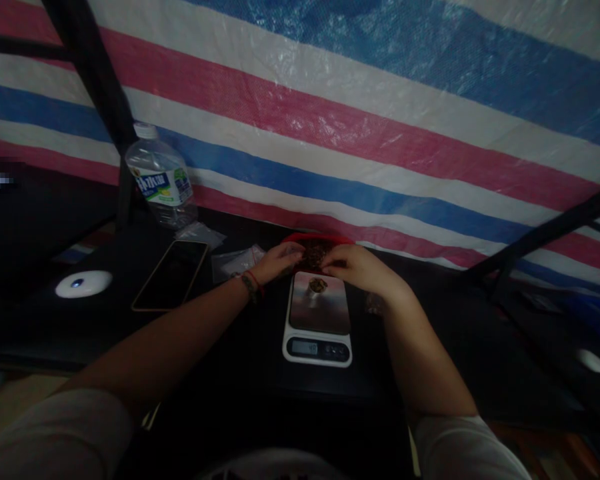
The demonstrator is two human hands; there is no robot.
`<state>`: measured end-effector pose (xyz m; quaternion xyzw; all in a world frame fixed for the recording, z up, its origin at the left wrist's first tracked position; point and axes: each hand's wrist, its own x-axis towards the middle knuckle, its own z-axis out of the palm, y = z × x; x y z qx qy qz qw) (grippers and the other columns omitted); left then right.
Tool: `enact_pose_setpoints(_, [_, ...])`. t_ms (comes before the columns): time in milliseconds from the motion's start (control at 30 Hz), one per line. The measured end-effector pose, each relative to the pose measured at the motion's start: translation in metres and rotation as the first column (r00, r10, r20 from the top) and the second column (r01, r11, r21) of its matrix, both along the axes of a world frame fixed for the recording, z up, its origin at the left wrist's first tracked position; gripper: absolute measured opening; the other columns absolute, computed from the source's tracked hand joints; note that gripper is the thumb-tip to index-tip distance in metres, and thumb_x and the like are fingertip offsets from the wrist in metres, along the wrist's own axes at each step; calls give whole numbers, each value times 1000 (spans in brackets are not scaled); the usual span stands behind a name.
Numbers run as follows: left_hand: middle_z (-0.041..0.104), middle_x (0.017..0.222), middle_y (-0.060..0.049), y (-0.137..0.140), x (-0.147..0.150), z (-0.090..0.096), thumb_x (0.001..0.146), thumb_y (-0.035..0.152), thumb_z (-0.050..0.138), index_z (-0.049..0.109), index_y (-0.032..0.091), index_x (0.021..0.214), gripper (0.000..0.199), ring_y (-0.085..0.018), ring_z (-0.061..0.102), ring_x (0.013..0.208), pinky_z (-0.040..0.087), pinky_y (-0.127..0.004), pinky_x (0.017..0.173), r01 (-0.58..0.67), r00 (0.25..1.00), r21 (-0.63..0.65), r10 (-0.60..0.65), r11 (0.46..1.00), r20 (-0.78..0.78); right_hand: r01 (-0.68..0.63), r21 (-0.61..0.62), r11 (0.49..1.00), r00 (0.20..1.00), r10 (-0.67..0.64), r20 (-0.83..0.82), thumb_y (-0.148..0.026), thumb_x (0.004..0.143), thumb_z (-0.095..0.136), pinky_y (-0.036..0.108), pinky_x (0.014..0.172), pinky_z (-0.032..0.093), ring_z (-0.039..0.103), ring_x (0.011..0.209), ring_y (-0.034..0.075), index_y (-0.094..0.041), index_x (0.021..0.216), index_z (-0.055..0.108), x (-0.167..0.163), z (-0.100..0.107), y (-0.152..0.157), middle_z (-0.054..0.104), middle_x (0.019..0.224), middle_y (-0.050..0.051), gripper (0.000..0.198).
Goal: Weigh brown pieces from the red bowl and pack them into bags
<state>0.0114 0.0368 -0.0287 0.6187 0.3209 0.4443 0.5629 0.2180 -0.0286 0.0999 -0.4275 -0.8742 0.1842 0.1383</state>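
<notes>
A red bowl (295,237) holding small dried brown pieces (316,253) sits just behind a kitchen scale (319,359). My left hand (281,260) reaches over the bowl's left side, its fingertips drawn together at the brown pieces. From the right, my right hand (356,268) dips into the bowl with thumb and fingers pinched. Whatever is between the fingers of either hand is too small and dark to make out. On the scale's metal plate stands a small cup (316,288) filled with similar brown pieces. The scale's display is lit, its digits blurred.
Left of my left hand lie clear plastic bags (235,263), a phone (171,275) and a white oval object (83,284). A large clear bottle (160,180) stands behind them. Striped sheeting (330,120) hangs behind the black table (260,360). Another small plastic bag (374,304) lies by my right wrist.
</notes>
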Motion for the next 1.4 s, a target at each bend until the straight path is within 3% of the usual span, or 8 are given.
enact_pose_setpoints(300, [68,109,-9,1,-6,1,74,49,71,67,17,112,50,-25,61,103,44,-40,96,12,985,172,18,985,-171,177,15,984,970,-172,-171,-21,87,55,27,72,48,66,78,16,-17,95,73,14,-7,6,73,90,4,20])
enact_pose_setpoints(533, [68,111,-10,-1,-6,2,76,49,69,66,17,115,51,-26,61,103,44,-41,96,15,976,194,28,981,-217,348,74,935,897,-309,-316,-21,85,54,29,76,50,66,80,17,-18,99,72,27,-41,-5,74,93,5,23])
enact_pose_setpoints(733, [67,111,-10,1,-3,-2,77,50,67,67,16,114,50,-24,60,102,45,-37,94,8,988,169,18,986,-152,338,40,940,868,-295,-399,-26,84,59,27,71,49,65,76,17,-17,82,72,29,-78,-22,72,83,5,16])
enact_pose_setpoints(867, [67,110,-10,3,-3,-3,76,50,68,67,15,113,51,-23,60,100,45,-36,93,18,991,142,1,990,-135,278,76,958,876,-220,-429,-25,84,60,26,65,47,62,72,16,-17,92,73,26,-89,-21,71,85,6,17])
enact_pose_setpoints(967, [67,109,-10,4,-2,-4,75,49,68,67,15,112,50,-22,60,100,44,-36,93,6,994,122,8,992,-113,230,105,968,875,-158,-458,-24,85,61,26,61,46,62,71,15,-19,104,72,26,-92,-20,70,87,6,23])
enact_pose_setpoints(1167, [68,102,-9,6,-1,-8,76,45,68,67,14,111,47,-21,60,94,44,-35,89,18,997,116,-9,993,-73,159,149,976,881,-73,-467,-23,87,62,28,67,48,64,77,17,-19,92,75,27,-91,-23,69,85,6,14])
enact_pose_setpoints(1400, [67,99,-8,6,-1,-4,76,41,68,67,15,109,42,-18,60,89,45,-32,84,32,998,91,-27,995,-62,182,165,969,899,-96,-427,-23,84,67,25,62,46,62,72,15,-18,88,74,25,-90,-25,68,82,5,10])
